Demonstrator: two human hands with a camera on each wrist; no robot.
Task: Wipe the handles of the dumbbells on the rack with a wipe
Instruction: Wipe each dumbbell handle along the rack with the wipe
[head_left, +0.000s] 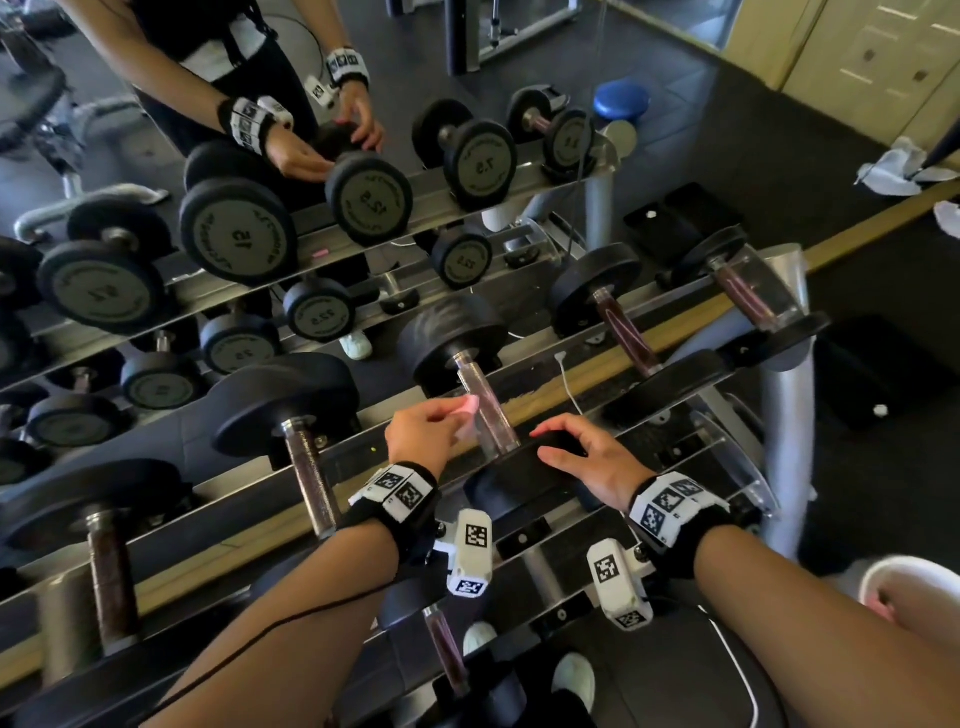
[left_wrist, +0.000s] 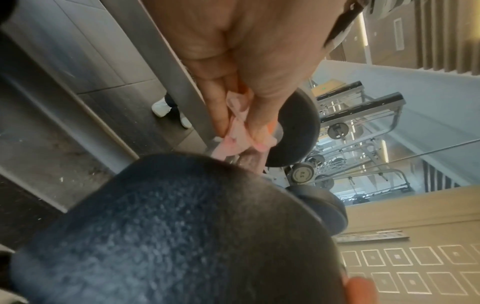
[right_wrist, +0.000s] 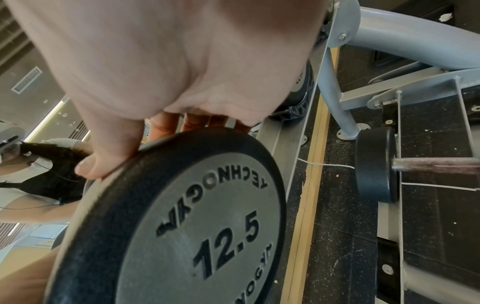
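Note:
A black 12.5 dumbbell (head_left: 457, 343) lies on the top rail of the rack (head_left: 613, 364), its dark knurled handle (head_left: 485, 405) running toward me. My left hand (head_left: 431, 426) pinches a crumpled pink wipe (head_left: 467, 405) just left of that handle; the wrist view shows the pink wipe (left_wrist: 233, 139) held between thumb and fingers. My right hand (head_left: 582, 457) rests with spread, slightly bent fingers over the near head of this dumbbell (right_wrist: 182, 216), thumb and fingertips on its rim.
More dumbbells sit along the rail: two to the left (head_left: 291, 400) and two to the right (head_left: 597, 296). A mirror (head_left: 311, 156) behind the rack reflects everything. A thin white cable (head_left: 566, 384) crosses the rail. Lower rack tiers lie below my wrists.

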